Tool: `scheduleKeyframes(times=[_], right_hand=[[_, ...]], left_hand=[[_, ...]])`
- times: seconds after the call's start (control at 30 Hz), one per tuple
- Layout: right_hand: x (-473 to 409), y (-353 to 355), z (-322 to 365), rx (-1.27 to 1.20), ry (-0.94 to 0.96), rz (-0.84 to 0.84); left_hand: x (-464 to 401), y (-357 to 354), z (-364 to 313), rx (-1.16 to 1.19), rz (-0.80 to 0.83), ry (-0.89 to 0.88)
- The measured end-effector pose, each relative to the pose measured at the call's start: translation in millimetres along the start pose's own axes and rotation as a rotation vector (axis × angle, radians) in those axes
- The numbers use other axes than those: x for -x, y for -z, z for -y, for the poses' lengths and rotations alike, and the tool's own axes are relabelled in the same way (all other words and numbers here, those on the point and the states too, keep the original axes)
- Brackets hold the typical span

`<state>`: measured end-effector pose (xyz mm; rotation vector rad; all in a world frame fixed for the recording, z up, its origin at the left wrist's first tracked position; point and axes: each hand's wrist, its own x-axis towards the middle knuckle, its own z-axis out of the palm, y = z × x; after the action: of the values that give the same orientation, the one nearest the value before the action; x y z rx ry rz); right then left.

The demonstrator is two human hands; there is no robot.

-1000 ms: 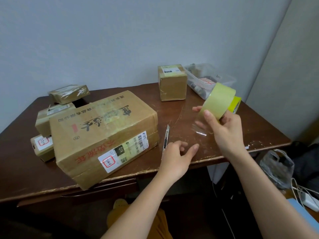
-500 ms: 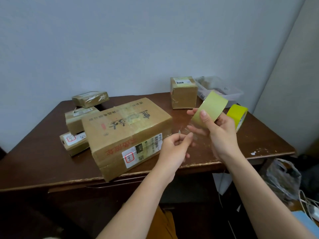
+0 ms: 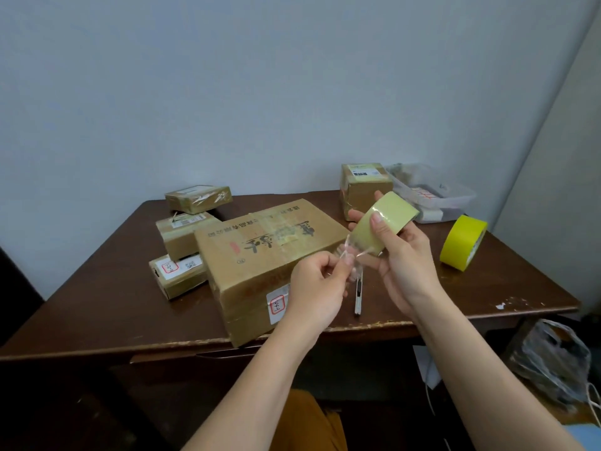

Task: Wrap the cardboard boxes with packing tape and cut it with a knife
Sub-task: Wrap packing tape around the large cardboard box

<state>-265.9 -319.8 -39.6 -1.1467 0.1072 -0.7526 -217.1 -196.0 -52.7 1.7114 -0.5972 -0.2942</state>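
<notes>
Right hand (image 3: 403,262) gripping pale tape roll (image 3: 385,222) above table (image 3: 97,288), left hand (image 3: 317,288) pinching its crumpled free end, large box (image 3: 260,255) at nine o'clock of the hands, knife (image 3: 358,296) below them, yellow roll (image 3: 463,242) at three o'clock, small boxes (image 3: 182,236) far left.

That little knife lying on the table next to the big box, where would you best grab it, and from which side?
Probably by the handle end of the knife, the near tip by the table edge. It lies flat, pointing away, beside the big box, so come from above and its right side. Both hands are busy with tape.
</notes>
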Motion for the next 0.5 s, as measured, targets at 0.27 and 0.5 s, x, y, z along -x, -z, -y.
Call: scheduleKeyframes(times=[0.27,0.5], right_hand=[[-9,-36,-11,0.195,0.058,-0.021],[-4,-54,-29,0.311,0.053,-0.229]], left_hand=[[-13,56,-27,-0.243,-0.033,-0.041],[-46,94,-35,-0.470,0.003,-0.040]])
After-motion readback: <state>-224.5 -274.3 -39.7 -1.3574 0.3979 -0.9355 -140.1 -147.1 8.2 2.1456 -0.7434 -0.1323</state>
